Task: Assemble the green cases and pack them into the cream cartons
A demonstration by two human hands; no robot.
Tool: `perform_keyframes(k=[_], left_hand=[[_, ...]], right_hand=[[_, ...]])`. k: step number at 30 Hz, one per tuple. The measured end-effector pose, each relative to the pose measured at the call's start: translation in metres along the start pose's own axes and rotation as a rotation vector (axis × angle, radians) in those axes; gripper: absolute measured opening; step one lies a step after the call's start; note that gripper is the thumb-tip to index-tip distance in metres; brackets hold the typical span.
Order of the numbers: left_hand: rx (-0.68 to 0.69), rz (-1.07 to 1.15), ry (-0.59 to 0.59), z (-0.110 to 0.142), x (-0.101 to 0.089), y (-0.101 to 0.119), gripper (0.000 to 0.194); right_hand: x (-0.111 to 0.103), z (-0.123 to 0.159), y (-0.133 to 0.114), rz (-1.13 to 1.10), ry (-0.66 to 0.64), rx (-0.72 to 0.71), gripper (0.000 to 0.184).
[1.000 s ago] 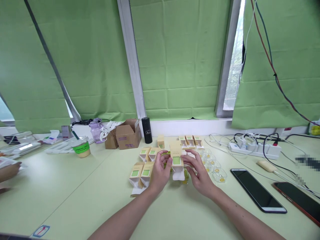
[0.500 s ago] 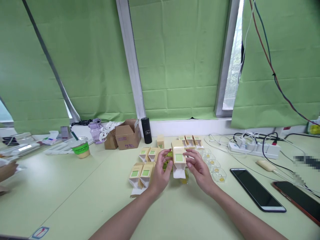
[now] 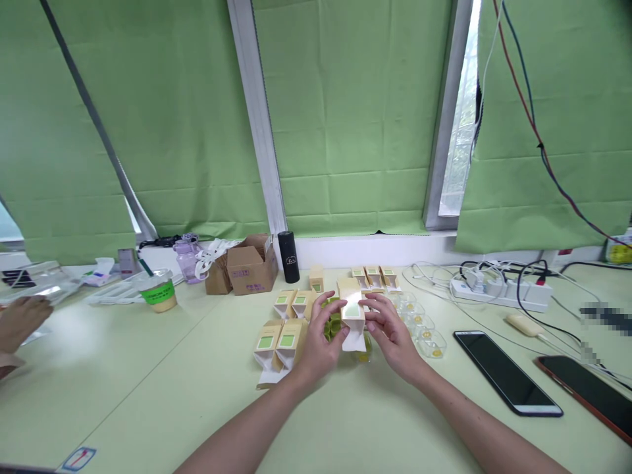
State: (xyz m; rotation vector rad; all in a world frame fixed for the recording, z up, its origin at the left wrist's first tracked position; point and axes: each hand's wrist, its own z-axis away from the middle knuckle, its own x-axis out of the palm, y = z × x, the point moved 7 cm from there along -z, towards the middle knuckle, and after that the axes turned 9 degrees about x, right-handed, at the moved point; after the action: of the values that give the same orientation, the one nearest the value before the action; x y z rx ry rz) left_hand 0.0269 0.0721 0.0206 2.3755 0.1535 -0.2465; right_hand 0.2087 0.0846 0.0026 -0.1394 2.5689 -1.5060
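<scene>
Between my two hands is a small cream paper box [image 3: 352, 304] with a green label and a white flap hanging open toward me. My left hand [image 3: 320, 339] grips its left side with curved fingers, and my right hand [image 3: 392, 332] holds the right side. Behind my left fingers sit small yellow-green items [image 3: 333, 319], partly hidden. Under the box a clear yellowish piece [image 3: 364, 352] lies on the table. More cream boxes with flaps open stand just left of my left hand, among them a box [image 3: 290, 339]. Clear plastic cups [image 3: 424, 329] with yellow centres lie right of my right hand.
Farther back are several similar boxes [image 3: 374, 278], a black bottle [image 3: 289, 257] and a cardboard carton [image 3: 253, 264]. A drink cup [image 3: 158, 291] stands left. At right lie a phone [image 3: 507, 372], another phone [image 3: 587, 388] and a power strip [image 3: 503, 295] with cables. Another person's hand [image 3: 22, 322] is at far left.
The held box has tipped slightly, and its label now catches more glare. Both my hands keep their hold. At far left the other person's hand has moved farther into view.
</scene>
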Motion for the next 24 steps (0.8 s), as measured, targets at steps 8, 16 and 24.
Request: perform_keyframes(k=[8, 16, 24], left_hand=[[-0.093, -0.006, 0.031, 0.0007, 0.0004, -0.0081, 0.035], [-0.122, 0.036, 0.085, -0.0015, 0.0012, -0.0069, 0.031], [-0.115, 0.034, 0.092, -0.0008, 0.0015, -0.003, 0.029]], right_hand=[[0.0014, 0.0018, -0.0064, 0.06, 0.006, -0.035, 0.038], [0.0015, 0.0009, -0.0046, 0.067, 0.022, -0.032, 0.036], [0.0006, 0.0011, -0.0033, 0.078, 0.049, -0.024, 0.035]])
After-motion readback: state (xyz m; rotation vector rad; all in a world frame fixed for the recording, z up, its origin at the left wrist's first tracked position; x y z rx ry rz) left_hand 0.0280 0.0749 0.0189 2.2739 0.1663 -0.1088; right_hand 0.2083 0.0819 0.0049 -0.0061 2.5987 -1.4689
